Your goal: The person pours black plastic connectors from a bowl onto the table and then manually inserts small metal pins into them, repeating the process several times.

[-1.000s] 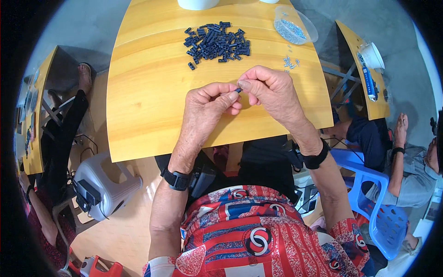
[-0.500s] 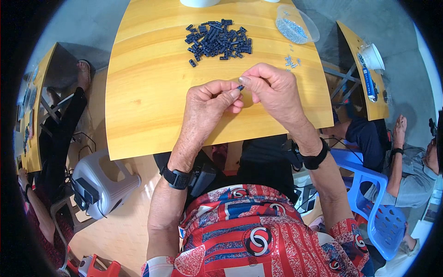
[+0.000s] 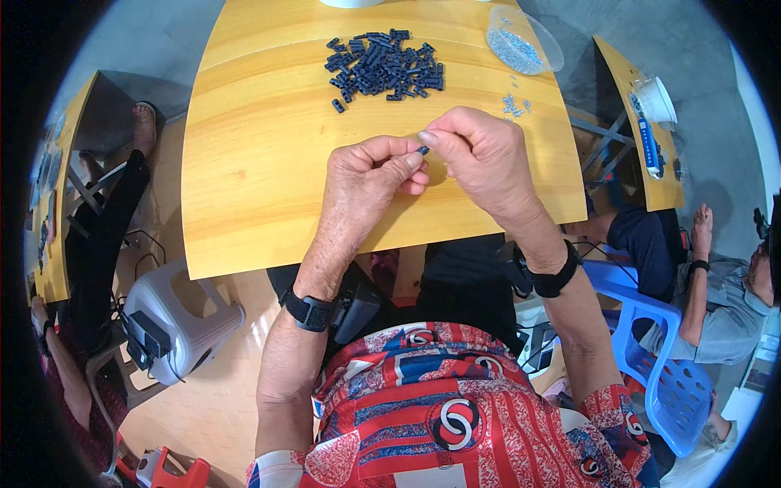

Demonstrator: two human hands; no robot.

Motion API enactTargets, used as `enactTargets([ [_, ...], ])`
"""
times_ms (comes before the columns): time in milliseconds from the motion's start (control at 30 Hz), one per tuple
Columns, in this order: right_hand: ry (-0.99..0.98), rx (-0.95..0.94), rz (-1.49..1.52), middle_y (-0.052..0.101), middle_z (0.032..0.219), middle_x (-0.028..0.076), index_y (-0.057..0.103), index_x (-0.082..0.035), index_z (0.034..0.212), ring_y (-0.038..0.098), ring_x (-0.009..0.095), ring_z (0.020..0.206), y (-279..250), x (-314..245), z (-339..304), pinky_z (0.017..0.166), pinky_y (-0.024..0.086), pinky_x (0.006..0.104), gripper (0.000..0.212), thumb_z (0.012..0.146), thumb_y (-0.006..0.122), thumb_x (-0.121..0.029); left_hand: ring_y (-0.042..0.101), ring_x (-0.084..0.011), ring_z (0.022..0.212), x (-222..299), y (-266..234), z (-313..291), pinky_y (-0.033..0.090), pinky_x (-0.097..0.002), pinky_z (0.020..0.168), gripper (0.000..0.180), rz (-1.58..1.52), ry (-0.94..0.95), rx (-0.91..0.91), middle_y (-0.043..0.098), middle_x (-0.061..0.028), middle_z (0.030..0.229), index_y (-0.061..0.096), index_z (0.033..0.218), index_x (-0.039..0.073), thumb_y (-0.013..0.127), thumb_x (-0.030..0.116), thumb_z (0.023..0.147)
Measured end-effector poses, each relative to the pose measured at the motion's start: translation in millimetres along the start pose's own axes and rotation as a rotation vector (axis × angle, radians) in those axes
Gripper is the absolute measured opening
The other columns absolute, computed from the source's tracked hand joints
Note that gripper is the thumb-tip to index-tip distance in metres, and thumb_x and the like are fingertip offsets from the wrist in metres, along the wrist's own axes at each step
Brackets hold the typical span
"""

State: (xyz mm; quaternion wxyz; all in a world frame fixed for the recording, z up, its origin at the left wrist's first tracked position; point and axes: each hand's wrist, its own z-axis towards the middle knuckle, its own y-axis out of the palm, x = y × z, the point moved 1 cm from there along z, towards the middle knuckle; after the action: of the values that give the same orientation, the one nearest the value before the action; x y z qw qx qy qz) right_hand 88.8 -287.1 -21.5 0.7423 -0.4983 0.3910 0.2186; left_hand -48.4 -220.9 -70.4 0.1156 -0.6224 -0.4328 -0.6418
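Between the thumb and forefinger of my left hand a small black plastic part is pinched, with only its end showing. My right hand is closed in a pinch just above that end, thumb and forefinger together; whatever sits in its fingertips is too small to make out. Beyond my hands lies a loose heap of similar black plastic parts. To the right, several small silvery screws are scattered on the wooden table.
A clear plastic tub of small silvery pieces stands at the far right of the table. A white container shows at the far edge. Side tables stand left and right, with people seated, a grey stool and a blue chair.
My right hand has risen slightly, its fingertips a little farther up from the black part. My left hand keeps its pinch on the part.
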Motion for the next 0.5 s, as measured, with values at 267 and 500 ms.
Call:
enactTargets([
  [267, -0.360, 0.041, -0.334, 0.059, 0.067, 0.011, 0.058, -0.003, 0.072, 0.060, 0.029, 0.063, 6, -8, 1, 0.055, 0.048, 0.0381, 0.012, 0.078, 0.064, -0.011, 0.063, -0.0097, 0.066, 1, 2, 0, 0.053, -0.0213, 0.061, 0.011, 0.011, -0.001, 0.044, 0.066, -0.0074, 0.076, 0.066, 0.094, -0.006, 0.060, 0.001, 0.087],
  [500, -0.330, 0.045, -0.268, 0.058, 0.067, 0.011, 0.057, -0.003, 0.072, 0.059, 0.031, 0.062, 15, 3, 3, 0.054, 0.048, 0.0402, 0.012, 0.078, 0.062, -0.011, 0.063, -0.0101, 0.065, 0, 1, 1, 0.054, -0.0217, 0.061, 0.010, 0.017, -0.012, 0.067, 0.066, -0.0078, 0.075, 0.066, 0.091, -0.006, 0.060, 0.001, 0.087],
])
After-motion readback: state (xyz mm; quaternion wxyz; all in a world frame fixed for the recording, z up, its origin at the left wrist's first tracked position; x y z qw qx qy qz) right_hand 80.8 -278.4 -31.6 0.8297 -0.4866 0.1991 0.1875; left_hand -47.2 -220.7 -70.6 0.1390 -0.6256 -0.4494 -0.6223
